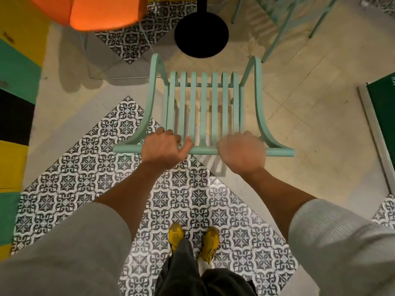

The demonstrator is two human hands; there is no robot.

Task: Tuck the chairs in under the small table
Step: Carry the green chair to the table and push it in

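A mint-green slatted metal chair (202,103) stands right in front of me, seen from above, its seat pointing away toward the small table's round black base (201,33) and black post. My left hand (164,147) is wrapped around the top rail of the chair's back, left of centre. My right hand (242,151) grips the same rail right of centre. The tabletop itself is out of view. A second mint-green chair (284,20) stands beyond the table base at the upper right.
An orange seat (92,11) on thin wire legs sits at the upper left. A yellow, green and black striped wall or bench (17,86) runs down the left edge. A green panel in a grey frame (382,118) lies at the right. My yellow shoes (194,242) stand on patterned tiles.
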